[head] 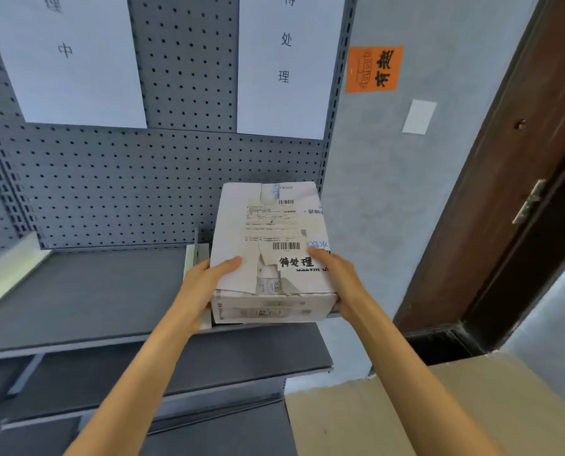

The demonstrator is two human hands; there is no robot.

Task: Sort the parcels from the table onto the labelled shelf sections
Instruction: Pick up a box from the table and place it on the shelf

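A white cardboard parcel (271, 232) with a torn top, shipping labels and a handwritten black sticker lies at the right end of the grey shelf (87, 291). My left hand (208, 281) grips its near left side, thumb on top. My right hand (337, 278) grips its near right side, thumb on top by the sticker. The parcel's near end sticks out past the shelf's front edge. On the pegboard directly above hangs a white paper label (284, 60) with three black characters. A second white paper label (67, 57) hangs further left.
A thin upright divider (196, 248) stands on the shelf just left of the parcel. Lower grey shelves (176, 366) lie beneath. A brown cardboard surface (439, 409) is at the lower right. A dark door (518, 179) and an orange wall sticker (373, 69) are to the right.
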